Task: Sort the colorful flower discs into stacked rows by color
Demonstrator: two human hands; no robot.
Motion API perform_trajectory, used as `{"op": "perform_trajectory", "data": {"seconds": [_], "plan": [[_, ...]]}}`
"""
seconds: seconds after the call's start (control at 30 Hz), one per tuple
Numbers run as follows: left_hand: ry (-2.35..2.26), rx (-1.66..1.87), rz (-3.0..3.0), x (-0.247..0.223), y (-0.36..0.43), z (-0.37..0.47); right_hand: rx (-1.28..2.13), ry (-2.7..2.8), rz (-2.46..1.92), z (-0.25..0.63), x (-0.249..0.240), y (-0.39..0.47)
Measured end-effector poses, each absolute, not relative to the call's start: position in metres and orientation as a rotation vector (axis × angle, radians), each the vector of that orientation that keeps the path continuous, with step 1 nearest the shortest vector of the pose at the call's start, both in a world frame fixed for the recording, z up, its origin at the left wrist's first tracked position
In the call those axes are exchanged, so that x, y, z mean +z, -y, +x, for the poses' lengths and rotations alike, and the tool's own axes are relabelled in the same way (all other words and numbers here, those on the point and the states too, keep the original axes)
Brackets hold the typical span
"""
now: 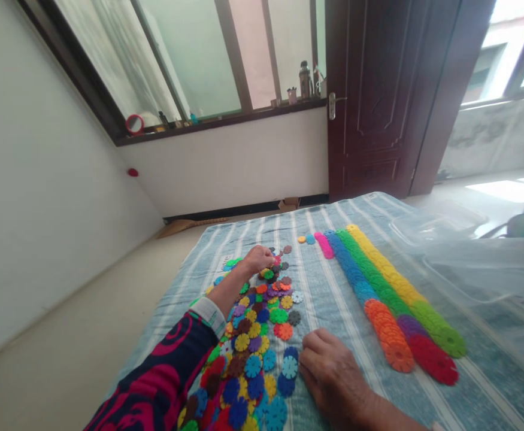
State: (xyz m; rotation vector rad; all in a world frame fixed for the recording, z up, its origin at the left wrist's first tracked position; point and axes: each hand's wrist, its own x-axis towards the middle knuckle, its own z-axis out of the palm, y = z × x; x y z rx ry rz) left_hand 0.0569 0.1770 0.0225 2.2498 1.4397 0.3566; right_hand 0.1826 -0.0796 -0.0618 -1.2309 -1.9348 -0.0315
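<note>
Loose notched plastic discs (242,342) in many colours lie heaped on the striped cloth in front of me. At the far end of the heap, my left hand (258,259) has its fingers pinched on a pink disc (277,261). My right hand (333,374) rests on the cloth at the heap's right side, its fingers curled in; whatever they may hold is hidden. Right beside those fingertips are several blue discs (290,367). Farther right, overlapping discs form long rows by colour: yellow (381,260), green (369,269), blue (349,263), orange (388,335), red (433,358) and a short pink row (324,245).
A single yellow disc (302,239) and a light blue disc (310,239) lie left of the pink row. Clear plastic containers (477,263) stand at the right edge of the striped cloth (306,269). Beyond are a dark door (378,90) and a windowsill with small items.
</note>
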Motion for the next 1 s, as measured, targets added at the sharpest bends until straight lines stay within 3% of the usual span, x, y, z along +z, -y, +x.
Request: {"op": "perform_trajectory", "data": {"seconds": [0.53,0.77,1.0], "plan": [[-1.184,0.289,2.516,-0.005,-0.162,0.200,-0.159,1.920,-1.211,0.181,-0.067,0.070],[-1.417,0.276,2.586,-0.005,-0.152,0.185,-0.126,1.898,-1.199,0.180,-0.070,0.073],[-1.708,0.271,2.611,-0.002,-0.154,0.111,-0.081,1.878,-1.163,0.179,-0.071,0.074]]}}
